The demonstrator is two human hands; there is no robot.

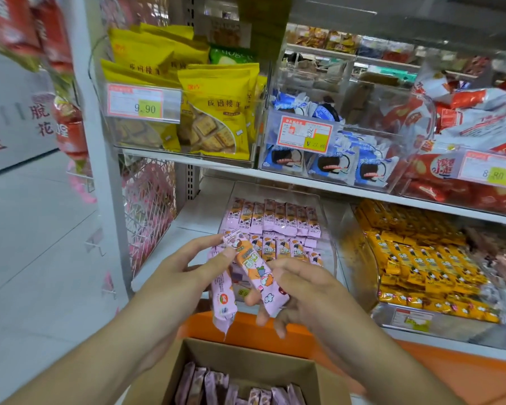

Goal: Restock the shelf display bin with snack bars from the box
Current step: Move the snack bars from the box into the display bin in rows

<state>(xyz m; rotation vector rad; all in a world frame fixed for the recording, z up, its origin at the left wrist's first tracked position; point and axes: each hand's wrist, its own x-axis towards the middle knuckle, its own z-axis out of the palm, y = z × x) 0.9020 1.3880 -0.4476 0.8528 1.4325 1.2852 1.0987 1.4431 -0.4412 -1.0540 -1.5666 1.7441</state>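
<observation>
Both hands up in front of the lower shelf. Left hand (184, 276) grips a small bunch of pink snack bars (254, 270) — thumb pinching the upper ends, one bar hanging downward below the palm. Right hand (301, 290) fingers curled around the lower end of the front bar. Clear display bin (329, 229) just behind the hands, holding two rows of the same pink bars. Cardboard box (313, 372) below — more bars standing inside.
</observation>
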